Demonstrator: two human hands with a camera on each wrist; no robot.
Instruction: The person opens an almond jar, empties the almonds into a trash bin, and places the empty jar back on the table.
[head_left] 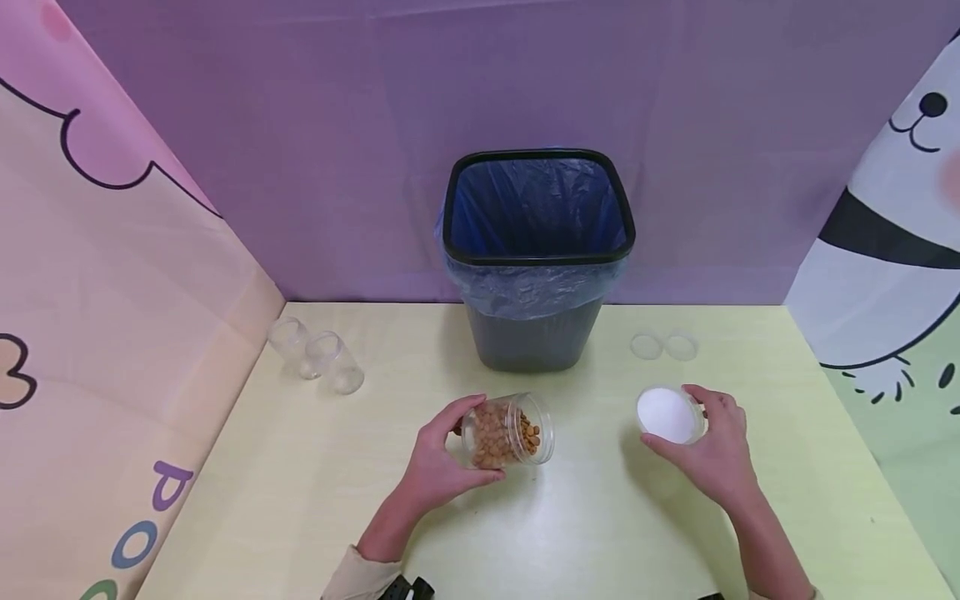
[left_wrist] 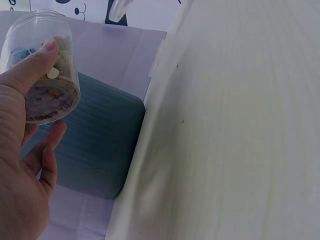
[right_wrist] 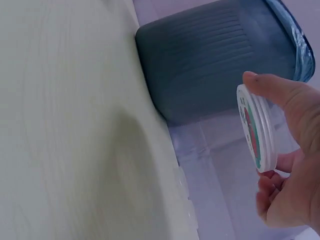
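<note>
My left hand grips a clear plastic jar by its base end, thumb and fingers on opposite sides. Small brown pellets fill part of it. Held above the table, the jar lies tilted on its side, its uncovered mouth facing right. The left wrist view shows the thumb of the left hand along the jar wall. A round white lid is pinched at its edge by my right hand, also above the table. Printed red and green markings show on the lid's outer face in the right wrist view.
A grey bin with a black rim and blue liner stands at the table's back middle. Clear empty containers are at the back left. Two thin clear discs or rings lie at the back right. Printed cloth walls surround the table.
</note>
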